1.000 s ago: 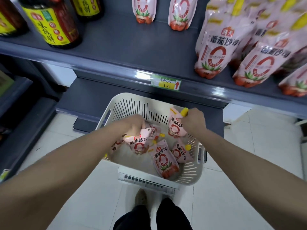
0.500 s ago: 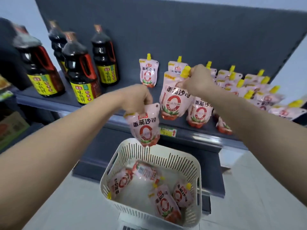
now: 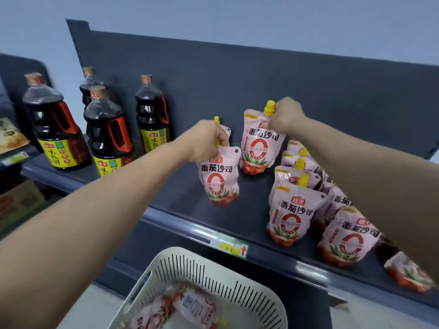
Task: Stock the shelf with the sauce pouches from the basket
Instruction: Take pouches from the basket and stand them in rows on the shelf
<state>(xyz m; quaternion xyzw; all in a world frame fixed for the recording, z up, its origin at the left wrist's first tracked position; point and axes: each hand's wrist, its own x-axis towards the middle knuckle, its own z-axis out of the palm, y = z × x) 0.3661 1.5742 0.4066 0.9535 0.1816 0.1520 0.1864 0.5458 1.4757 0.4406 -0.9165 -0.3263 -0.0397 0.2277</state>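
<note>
My left hand (image 3: 206, 141) grips a pink sauce pouch (image 3: 219, 179) by its yellow spout, and the pouch hangs upright over the dark shelf (image 3: 180, 198). Further back, my right hand (image 3: 285, 117) pinches the top of a second pink pouch (image 3: 260, 144) beside its yellow cap, its base low on the shelf near the back panel. More pouches (image 3: 291, 210) stand in rows on the shelf's right part. Below, the white slotted basket (image 3: 237, 281) holds several pouches (image 3: 187, 307).
Dark soy sauce bottles (image 3: 108, 131) with yellow labels stand on the shelf's left part. A yellow price tag (image 3: 232, 249) sits on the shelf's front rail. Another shelf unit with boxes stands at the far left (image 3: 14, 138).
Both hands lifted a pouch each out of the basket and carried them up and forward over the shelf. The view rose from the basket to the shelf.
</note>
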